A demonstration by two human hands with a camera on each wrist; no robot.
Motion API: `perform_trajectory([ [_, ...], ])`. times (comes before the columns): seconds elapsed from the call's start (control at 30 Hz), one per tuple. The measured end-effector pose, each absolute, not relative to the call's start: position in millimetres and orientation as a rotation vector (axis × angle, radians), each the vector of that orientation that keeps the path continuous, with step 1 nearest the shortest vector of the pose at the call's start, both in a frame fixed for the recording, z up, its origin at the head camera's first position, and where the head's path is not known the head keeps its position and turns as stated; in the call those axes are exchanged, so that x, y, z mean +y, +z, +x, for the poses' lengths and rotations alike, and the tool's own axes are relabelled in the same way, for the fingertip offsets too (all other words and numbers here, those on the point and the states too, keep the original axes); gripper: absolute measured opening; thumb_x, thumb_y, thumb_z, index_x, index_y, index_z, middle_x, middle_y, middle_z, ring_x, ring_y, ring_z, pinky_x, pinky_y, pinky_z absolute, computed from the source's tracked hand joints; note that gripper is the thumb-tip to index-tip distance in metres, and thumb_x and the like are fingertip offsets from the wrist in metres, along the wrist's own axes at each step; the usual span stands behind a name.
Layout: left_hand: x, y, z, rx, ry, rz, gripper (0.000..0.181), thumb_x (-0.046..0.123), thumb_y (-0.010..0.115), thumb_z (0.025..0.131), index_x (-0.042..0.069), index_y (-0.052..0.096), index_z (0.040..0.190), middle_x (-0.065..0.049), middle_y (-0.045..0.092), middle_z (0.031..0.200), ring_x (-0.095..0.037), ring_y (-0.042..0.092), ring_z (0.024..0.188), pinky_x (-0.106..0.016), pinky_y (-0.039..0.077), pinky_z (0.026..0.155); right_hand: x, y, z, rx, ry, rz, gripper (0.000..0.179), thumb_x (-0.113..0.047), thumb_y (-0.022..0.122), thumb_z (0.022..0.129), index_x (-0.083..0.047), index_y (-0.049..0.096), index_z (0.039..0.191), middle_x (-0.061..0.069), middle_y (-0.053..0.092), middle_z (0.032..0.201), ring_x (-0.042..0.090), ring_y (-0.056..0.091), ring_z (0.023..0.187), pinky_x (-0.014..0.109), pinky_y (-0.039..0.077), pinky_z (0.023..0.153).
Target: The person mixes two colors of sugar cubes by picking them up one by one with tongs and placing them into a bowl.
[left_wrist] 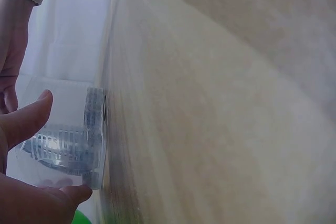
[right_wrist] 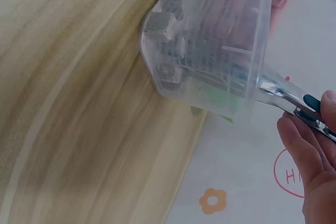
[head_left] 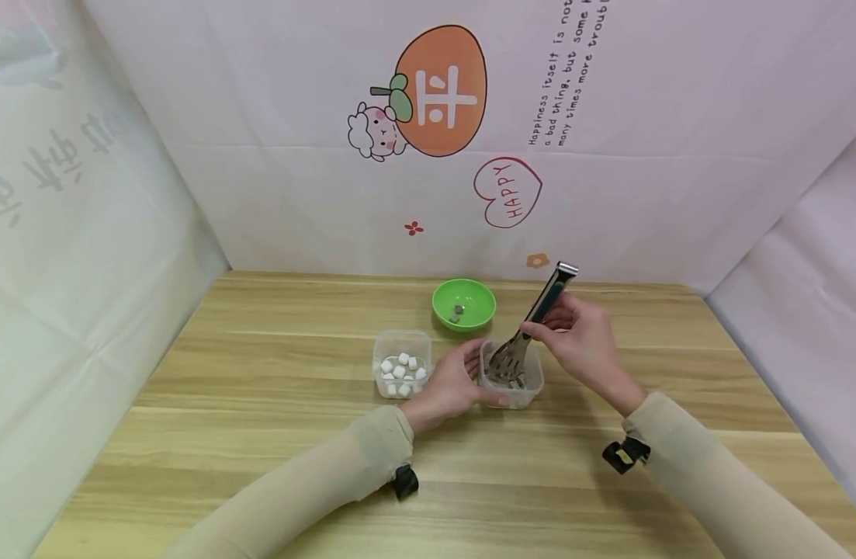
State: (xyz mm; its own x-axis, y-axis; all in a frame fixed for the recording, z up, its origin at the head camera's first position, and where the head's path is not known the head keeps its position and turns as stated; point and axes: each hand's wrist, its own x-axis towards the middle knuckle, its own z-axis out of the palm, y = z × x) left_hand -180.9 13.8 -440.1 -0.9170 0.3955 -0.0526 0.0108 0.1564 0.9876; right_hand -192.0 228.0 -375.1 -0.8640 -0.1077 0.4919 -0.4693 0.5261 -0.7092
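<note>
My left hand (head_left: 450,386) holds a clear plastic container (head_left: 520,400) from its left side, thumb at the front and fingers behind. Metal tongs (head_left: 549,296) with dark green grips are pinched in my right hand (head_left: 583,341). Their slotted ends dip into the container, among small grey cubes (head_left: 517,383). Through the container wall (right_wrist: 210,3) in the right wrist view, grey cubes (right_wrist: 160,24) show near the bottom; whether the tong tips hold one, I cannot tell. The left wrist view shows the slotted tong ends (left_wrist: 58,145) inside the container.
Behind the container stands a green bowl (head_left: 480,309) with a couple of grey cubes (head_left: 459,310) in it. To the left, a second clear container (head_left: 403,341) holds several white pieces (head_left: 400,372). A printed white cloth (head_left: 295,210) hangs behind the wooden table (head_left: 260,373).
</note>
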Motion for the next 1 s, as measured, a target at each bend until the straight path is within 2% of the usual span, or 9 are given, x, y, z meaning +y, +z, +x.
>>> perform_trajectory([
  [0.13, 13.8, -439.8, -181.2, 2.131, 1.827, 0.389, 0.104, -0.005, 0.095, 0.069, -0.001, 0.041, 0.158, -0.013, 0.051, 0.157, -0.03, 0.047, 0.145, -0.036, 0.038, 0.122, 227.0, -377.0, -192.5, -2.359, 1.277, 0.494, 0.024, 0.001, 0.089, 0.082, 0.002, 0.07, 0.096, 0.013, 0.076, 0.082, 0.017, 0.073, 0.07, 0.012, 0.057, 0.059],
  [0.57, 13.9, -438.2, -180.6, 2.152, 1.807, 0.377, 0.106, -0.004, 0.095, 0.069, 0.0, 0.04, 0.159, -0.013, 0.049, 0.158, -0.031, 0.047, 0.145, -0.038, 0.038, 0.122, 228.6, -379.5, -195.9, -2.36, 1.288, 0.43, 0.022, 0.0, 0.089, 0.083, 0.002, 0.071, 0.095, 0.013, 0.076, 0.081, 0.011, 0.072, 0.068, 0.012, 0.054, 0.054],
  [0.8, 14.3, -439.4, -180.8, 2.155, 1.802, 0.371, 0.106, -0.003, 0.096, 0.069, 0.001, 0.04, 0.159, -0.013, 0.049, 0.158, -0.031, 0.047, 0.145, -0.038, 0.038, 0.122, 225.7, -378.0, -195.8, -2.352, 1.267, 0.421, 0.019, 0.01, 0.084, 0.084, 0.009, 0.068, 0.095, 0.021, 0.075, 0.082, 0.014, 0.073, 0.066, 0.011, 0.056, 0.056],
  [1.0, 14.0, -440.0, -181.5, 2.14, 1.812, 0.386, 0.104, -0.004, 0.096, 0.069, 0.001, 0.041, 0.158, -0.013, 0.051, 0.157, -0.029, 0.047, 0.145, -0.037, 0.038, 0.122, 232.1, -368.6, -194.7, -2.313, 1.386, 0.412, 0.02, 0.006, 0.084, 0.086, 0.008, 0.068, 0.097, 0.02, 0.075, 0.083, 0.011, 0.074, 0.066, 0.021, 0.063, 0.059],
])
